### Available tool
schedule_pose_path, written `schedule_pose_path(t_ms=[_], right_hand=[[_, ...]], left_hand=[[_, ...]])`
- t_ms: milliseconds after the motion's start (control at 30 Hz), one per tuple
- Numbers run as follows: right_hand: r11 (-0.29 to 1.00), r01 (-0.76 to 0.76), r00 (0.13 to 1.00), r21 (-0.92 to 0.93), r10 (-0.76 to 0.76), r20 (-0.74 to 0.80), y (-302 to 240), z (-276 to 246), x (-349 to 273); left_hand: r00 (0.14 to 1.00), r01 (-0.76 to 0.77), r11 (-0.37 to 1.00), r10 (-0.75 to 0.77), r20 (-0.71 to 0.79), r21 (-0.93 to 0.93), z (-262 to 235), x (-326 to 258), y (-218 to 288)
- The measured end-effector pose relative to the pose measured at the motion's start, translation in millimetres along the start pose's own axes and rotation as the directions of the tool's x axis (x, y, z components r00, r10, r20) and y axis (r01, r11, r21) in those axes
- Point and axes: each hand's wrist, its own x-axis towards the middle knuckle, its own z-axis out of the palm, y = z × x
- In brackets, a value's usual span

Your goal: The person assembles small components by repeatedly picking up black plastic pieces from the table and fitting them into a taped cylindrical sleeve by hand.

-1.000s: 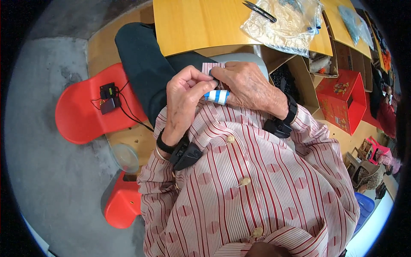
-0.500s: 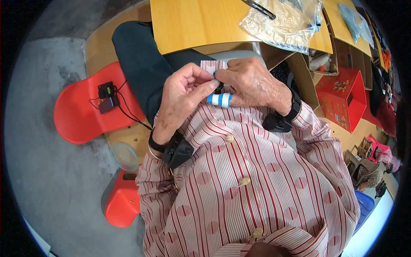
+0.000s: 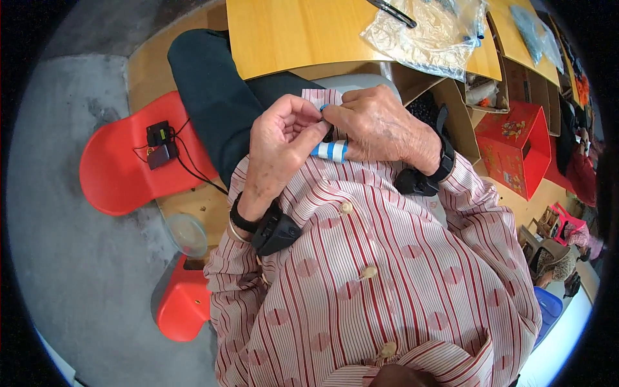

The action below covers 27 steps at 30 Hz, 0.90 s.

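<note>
My left hand and my right hand meet in front of my striped shirt, their thumbs and fingertips pinched together. Between them is something small and dark, mostly covered by the fingers, and I cannot make out its kind. A bit of blue shows at the right fingertips. Just below the pinch, a blue-and-white striped band lies against the right hand's fingers; whether it is wrapped round one of them is hard to see. Each wrist wears a black strap with a black device.
Ahead stands a yellow wooden table bearing a clear plastic bag and a black-handled tool. On the left, a red chair holds a small black device with cables. A red box sits at the right.
My left wrist has shifted slightly to the right and turned a little. The fingertips of both hands stay together at nearly the same spot.
</note>
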Motion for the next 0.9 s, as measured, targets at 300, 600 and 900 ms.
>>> schedule_pose_path(t_ms=[300, 600, 900], right_hand=[[0.999, -0.008, 1.000, 0.039, 0.007, 0.020, 1.0, -0.9, -1.3], [0.997, -0.076, 0.989, 0.013, 0.073, 0.127, -0.9, -5.3, 2.2], [0.999, -0.052, 0.981, 0.001, 0.050, 0.185, -1.2, -6.2, 3.4]], left_hand=[[0.999, -0.009, 0.998, 0.011, -0.031, 0.068, 1.8, 0.1, -5.9], [0.997, 0.001, 0.987, -0.014, 0.081, 0.161, -11.2, 1.6, -6.2], [0.989, -0.035, 0.960, -0.007, 0.150, 0.278, -12.7, 3.1, -7.2]])
